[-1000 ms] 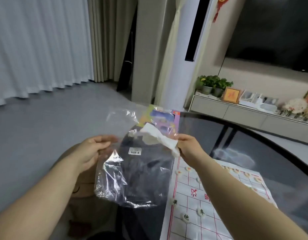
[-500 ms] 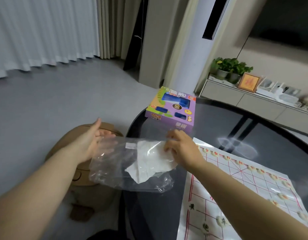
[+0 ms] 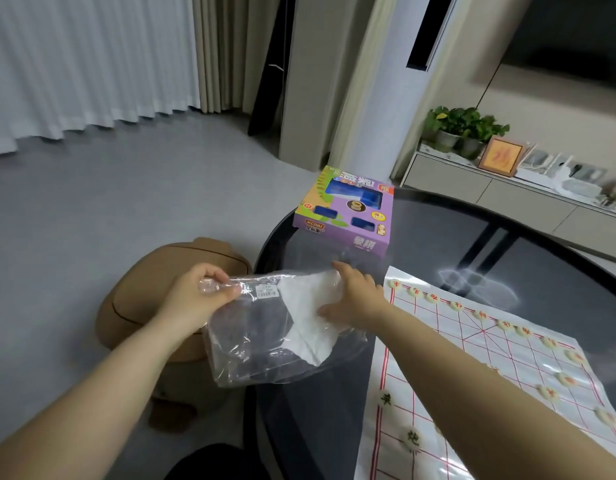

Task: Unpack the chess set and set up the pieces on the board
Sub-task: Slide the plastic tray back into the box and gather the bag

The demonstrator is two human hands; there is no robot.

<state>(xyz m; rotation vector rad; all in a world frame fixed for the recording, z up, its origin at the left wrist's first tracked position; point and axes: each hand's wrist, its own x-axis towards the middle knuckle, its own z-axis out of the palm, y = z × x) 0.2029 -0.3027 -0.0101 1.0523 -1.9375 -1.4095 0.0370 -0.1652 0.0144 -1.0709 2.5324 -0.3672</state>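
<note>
Risk first. Round pieces (image 3: 412, 438) already sit on the thin paper board (image 3: 473, 368) at lower right of the frame, and the right forearm crosses just above it. A careless sweep of that arm could scatter them or drag the light sheet.

The clear plastic bag (image 3: 265, 344) at centre frame lies partly past the rim of the dark glass counter (image 3: 438, 237), above a brown stool (image 3: 154, 296). The film looks slick; if let go there it would likely slide off.

Left hand (image 3: 195, 296): grip closed, thumb and fingers pinching the bag's upper left edge. Right hand (image 3: 355, 299): grip slack, fingers nearly straight, pressing the bag's right side onto the counter.

Bag contents: a crumpled white paper (image 3: 313, 317), no pieces visible inside, and a small label near the top.

Farther up, the purple box (image 3: 348, 220) sits at the counter's far left rim, just beyond the bag. Pushing the bag forward could nudge it over. I can't tell whether anything is in it.
</note>
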